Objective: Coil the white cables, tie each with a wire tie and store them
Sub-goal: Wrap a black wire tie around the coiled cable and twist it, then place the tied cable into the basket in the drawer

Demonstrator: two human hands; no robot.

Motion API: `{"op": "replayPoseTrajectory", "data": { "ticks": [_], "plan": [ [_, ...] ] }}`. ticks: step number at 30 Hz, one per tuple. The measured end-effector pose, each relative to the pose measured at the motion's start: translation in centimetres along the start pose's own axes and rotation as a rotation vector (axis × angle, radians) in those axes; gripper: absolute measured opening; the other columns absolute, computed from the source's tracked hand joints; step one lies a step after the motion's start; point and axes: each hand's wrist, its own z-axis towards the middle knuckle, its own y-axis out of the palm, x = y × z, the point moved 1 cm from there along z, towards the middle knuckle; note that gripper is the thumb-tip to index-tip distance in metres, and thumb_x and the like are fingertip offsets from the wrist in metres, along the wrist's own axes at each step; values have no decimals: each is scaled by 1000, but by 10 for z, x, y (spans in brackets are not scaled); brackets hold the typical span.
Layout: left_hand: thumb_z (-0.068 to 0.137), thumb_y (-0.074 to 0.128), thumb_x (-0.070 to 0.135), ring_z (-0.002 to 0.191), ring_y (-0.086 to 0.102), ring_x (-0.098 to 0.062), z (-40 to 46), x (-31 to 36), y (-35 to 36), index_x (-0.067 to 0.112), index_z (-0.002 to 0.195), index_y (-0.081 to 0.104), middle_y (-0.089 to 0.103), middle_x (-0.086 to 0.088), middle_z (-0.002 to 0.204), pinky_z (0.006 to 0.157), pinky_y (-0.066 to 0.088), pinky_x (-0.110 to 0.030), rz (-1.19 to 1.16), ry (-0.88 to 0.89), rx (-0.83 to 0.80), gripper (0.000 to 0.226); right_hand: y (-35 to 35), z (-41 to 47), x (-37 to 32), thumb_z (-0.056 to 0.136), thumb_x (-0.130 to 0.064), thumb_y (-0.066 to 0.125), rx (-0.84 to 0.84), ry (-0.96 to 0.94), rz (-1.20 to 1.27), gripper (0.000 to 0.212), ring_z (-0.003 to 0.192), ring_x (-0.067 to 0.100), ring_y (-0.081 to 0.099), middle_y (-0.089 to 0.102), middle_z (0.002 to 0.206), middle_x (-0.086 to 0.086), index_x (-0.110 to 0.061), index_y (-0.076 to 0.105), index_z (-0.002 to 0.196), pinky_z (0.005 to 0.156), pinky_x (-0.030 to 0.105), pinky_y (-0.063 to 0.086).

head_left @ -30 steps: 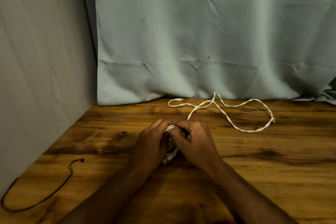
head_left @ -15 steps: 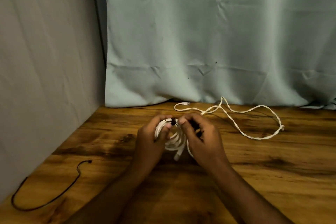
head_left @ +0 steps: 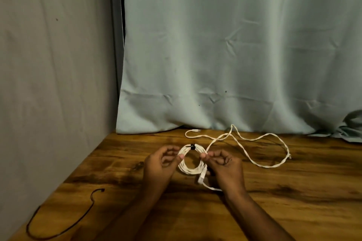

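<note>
A coiled white cable point(head_left: 188, 169) is held upright just above the wooden table point(head_left: 293, 191). A black wire tie point(head_left: 192, 146) is wrapped round the top of the coil. My left hand point(head_left: 159, 166) pinches the coil's left side between thumb and fingers. My right hand point(head_left: 223, 166) pinches its right side, and the cable's plug end hangs below that hand. A second white cable point(head_left: 260, 148) lies loose and uncoiled on the table behind, near the curtain.
A loose black wire tie point(head_left: 64, 221) lies on the table's near left part. A grey wall point(head_left: 49, 84) borders the table on the left. A pale green curtain point(head_left: 235, 55) hangs along the back edge.
My hands were bunched together over the cable a second ago. They have drawn apart, and the tied coil now shows as an open ring between them.
</note>
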Motion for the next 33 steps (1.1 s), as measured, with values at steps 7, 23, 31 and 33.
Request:
{"op": "replayPoseTrajectory", "data": {
  "ticks": [7,23,31,33],
  "plan": [
    [69,88,14,79,76,-11,-20,23,14,15,86,81,79,6,83,76,62,-29,-35,-68,-95,18,-41,-41,-12,80,5,79,33,28,48,11,64,32,66,74,77,26,-1,74,72,62,44,57],
    [79,81,9,74,72,2,-172,145,235,30,82,77,74,20,73,71,55,-15,-293,97,-634,21,-297,-206,-124,86,-3,77,576,-172,-386,12,81,22,78,80,89,11,0,80,97,73,32,63],
    [88,74,24,96,68,0,-307,178,313,30,109,76,74,17,105,87,57,-32,-129,132,-1000,22,-397,-344,-133,84,-5,80,805,-27,-557,15,68,14,72,78,78,13,-7,79,99,63,26,59],
    [91,70,23,101,66,-1,-333,179,320,31,117,72,73,16,112,90,58,-35,-77,157,-1143,27,-410,-370,-130,84,-5,79,841,24,-615,7,65,13,71,77,77,15,-7,80,91,60,23,59]
  ]
}}
